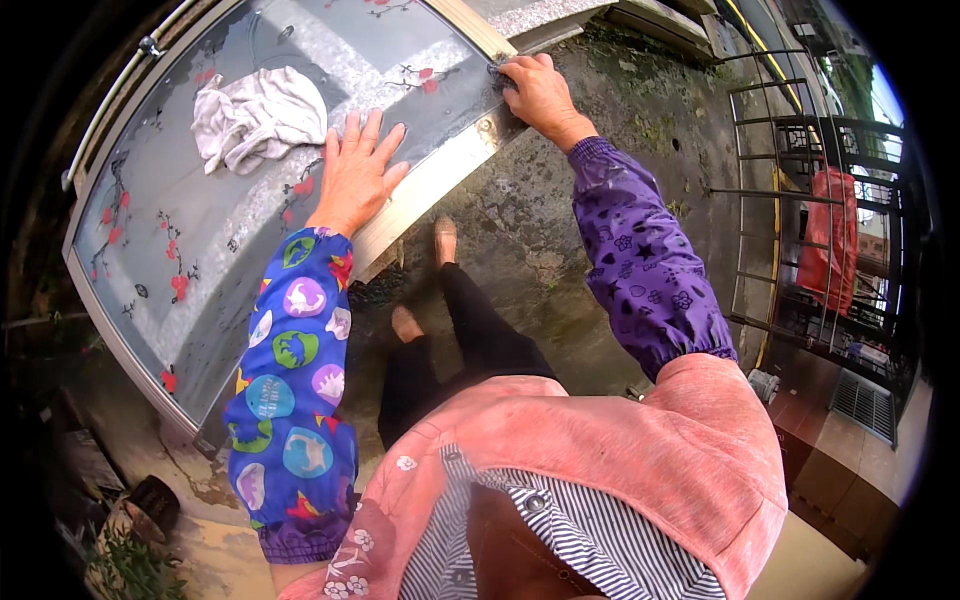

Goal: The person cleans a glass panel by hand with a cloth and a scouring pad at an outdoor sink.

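glass panel [235, 220]: greyish, red-flower print
whitish cloth [258, 118]: kinda scrunched, between the panel's left and near edges

Left hand [358, 178] is resting on this glass panel [225, 255], right hand [542, 95] is touching its corner, cloth [258, 118] is chilling on top.

Outdoor yard, daylight. Ref point: metal-bar rack [770, 193]. Left of rack: grey concrete floor [645, 130], damp-looking, green mossy patches. Stone slabs [662, 22] up and left of rack's top end. Yellow strip [766, 47] runs past rack, partly seen through bars. Red sheet [828, 240] at rack's right side. Dark grille [864, 406] below rack. Leafy plant [125, 572] far down-left of rack. Bright sky [885, 100] up-right of rack.
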`<state>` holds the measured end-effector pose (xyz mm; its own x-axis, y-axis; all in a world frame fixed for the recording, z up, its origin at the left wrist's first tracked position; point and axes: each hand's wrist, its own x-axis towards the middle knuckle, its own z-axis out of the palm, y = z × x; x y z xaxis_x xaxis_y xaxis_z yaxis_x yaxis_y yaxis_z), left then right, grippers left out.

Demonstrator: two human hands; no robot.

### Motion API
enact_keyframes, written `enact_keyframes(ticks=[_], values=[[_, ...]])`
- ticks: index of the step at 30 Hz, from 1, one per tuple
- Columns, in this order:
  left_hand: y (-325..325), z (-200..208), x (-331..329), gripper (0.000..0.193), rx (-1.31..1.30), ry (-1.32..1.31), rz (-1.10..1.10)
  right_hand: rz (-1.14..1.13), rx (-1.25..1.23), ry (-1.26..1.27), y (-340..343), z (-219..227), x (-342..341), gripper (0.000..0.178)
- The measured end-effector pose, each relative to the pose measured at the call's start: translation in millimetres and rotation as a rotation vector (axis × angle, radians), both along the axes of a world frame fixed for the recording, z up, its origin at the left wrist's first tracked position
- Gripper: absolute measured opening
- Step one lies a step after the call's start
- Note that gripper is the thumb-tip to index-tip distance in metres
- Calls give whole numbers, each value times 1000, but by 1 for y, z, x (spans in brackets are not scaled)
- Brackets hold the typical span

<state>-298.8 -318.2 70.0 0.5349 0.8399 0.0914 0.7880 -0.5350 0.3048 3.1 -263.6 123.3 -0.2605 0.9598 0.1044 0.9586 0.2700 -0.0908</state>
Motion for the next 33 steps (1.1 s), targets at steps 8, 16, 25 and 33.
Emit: enact_keyframes(ticks=[8, 16, 25, 33], values=[[-44, 2, -68, 53, -89, 82, 152, 379, 62, 426, -85, -15, -133, 35], [-81, 13, -82, 54, -76, 106, 245, -4, 238, 237, -54, -30, -54, 26], [-87, 10, -83, 56, -86, 94, 298, 196, 188, 301, -51, -27, -62, 26], [-109, 17, -65, 78, -80, 120, 269, 330, 78, 292, -92, -28, -141, 18]])
